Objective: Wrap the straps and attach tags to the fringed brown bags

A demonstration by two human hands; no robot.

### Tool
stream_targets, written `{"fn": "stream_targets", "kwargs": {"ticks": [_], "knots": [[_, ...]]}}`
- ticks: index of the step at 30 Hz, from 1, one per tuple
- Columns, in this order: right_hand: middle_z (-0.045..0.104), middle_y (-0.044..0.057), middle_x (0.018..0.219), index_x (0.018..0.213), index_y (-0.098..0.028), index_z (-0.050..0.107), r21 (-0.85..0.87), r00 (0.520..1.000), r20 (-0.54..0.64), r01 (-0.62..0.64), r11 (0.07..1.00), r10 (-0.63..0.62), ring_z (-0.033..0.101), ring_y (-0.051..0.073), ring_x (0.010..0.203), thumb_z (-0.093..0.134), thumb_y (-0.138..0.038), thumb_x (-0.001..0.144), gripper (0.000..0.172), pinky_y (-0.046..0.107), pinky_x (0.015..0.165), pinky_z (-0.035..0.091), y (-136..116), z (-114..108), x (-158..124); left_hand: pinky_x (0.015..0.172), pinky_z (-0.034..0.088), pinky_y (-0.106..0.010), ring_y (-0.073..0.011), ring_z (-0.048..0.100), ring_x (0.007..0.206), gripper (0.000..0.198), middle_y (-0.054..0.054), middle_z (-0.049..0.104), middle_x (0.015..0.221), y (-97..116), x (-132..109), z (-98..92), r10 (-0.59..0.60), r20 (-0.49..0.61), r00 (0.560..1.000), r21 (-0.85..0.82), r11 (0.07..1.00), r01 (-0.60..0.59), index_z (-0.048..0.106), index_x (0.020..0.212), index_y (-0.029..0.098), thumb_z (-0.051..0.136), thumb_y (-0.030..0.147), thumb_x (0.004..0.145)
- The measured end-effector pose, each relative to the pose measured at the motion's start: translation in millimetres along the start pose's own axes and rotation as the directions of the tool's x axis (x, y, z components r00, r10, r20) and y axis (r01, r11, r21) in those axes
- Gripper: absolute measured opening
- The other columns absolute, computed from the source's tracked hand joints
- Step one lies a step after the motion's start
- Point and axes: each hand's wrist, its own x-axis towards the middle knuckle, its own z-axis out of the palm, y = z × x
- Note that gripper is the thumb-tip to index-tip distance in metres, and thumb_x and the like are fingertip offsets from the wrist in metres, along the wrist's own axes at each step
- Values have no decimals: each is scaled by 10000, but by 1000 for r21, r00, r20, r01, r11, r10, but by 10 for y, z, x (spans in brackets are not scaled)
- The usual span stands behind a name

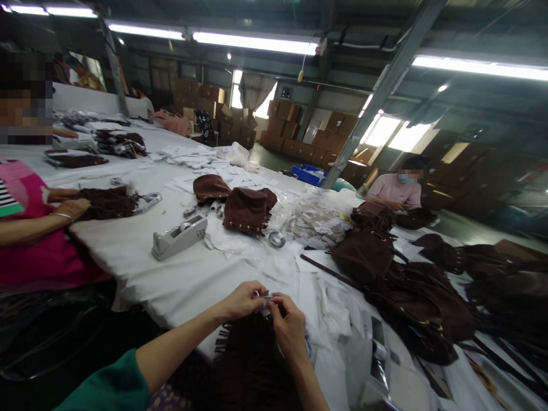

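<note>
At the lower centre, my left hand [245, 301] and my right hand [290, 322] meet, fingertips pinched on a small strip [264, 297] that looks whitish and grey; its exact nature is hard to make out. Directly below them lies a dark brown fringed piece [248, 359], its fringe spread toward the left. Both hands are closed, the left one coming from a green sleeve. Beyond them on the white-covered table [141, 285] sit two brown bags [246, 210] and a roll of tape [277, 239].
A grey tape dispenser [180, 237] stands left of the bags. Brown bags [411, 297] are heaped at the right, near another dispenser [379, 359]. Plastic and paper [319, 214] lie beyond. One person in pink works at the left, another sits at the far right.
</note>
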Motion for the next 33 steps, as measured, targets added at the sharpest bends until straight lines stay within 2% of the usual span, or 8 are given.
{"fn": "stream_targets", "kwargs": {"ticks": [7,10,12,14,16,18,26,33], "knots": [[694,27,720,826,-193,697,78,980,-26,-194,978,196,619,182,626,664,-383,740,210,276,596,483,15,10,57,489,309,-199,-99,452,545,219,46,522,630,91,-77,-36,-67,139,988,-159,983,89,516,766,180,634,364,752],[646,-7,594,868,-192,692,62,978,-21,-205,977,206,579,160,514,664,-406,756,244,262,508,466,41,45,45,506,324,-196,-98,466,570,273,47,507,652,55,-62,-18,-67,143,987,-266,958,103,487,761,188,655,402,745],[677,14,669,913,-193,690,25,994,-10,-107,994,108,622,174,583,624,-381,804,226,279,566,508,81,49,28,509,333,-199,-97,469,561,301,41,519,649,1,-36,-4,-93,147,985,-321,937,137,478,752,188,667,422,732],[712,60,889,976,-205,693,-26,997,35,74,997,-73,667,202,795,557,-328,862,216,323,740,541,142,22,15,518,348,-205,-97,477,558,304,32,536,655,-50,-11,1,-114,153,982,-366,916,163,477,752,185,673,416,721],[678,78,1091,1086,-230,672,-83,963,114,255,963,-245,634,220,998,520,-280,890,254,367,892,510,211,-31,15,515,343,-205,-92,469,541,284,35,530,637,-77,6,-5,-118,144,983,-386,908,165,478,747,182,670,389,716],[647,79,1165,1194,-254,620,-134,918,194,374,918,-346,604,220,1069,516,-257,902,311,377,929,498,266,-93,27,504,323,-203,-85,455,517,251,42,519,611,-80,14,-14,-121,137,983,-394,904,166,484,738,178,665,349,709],[650,97,1120,1210,-234,597,-321,816,355,565,760,-457,614,219,951,478,-242,935,301,344,837,522,258,-162,75,450,251,-201,-70,401,439,214,68,476,511,-73,25,31,-148,84,985,-399,901,170,495,658,174,678,281,639],[642,127,1108,1196,-183,573,-477,754,360,654,587,-549,615,209,878,433,-197,948,285,339,751,531,274,-114,85,461,285,-190,-60,399,445,287,71,483,499,-124,34,107,-167,-8,986,-450,881,145,481,620,169,716,332,608]]}}
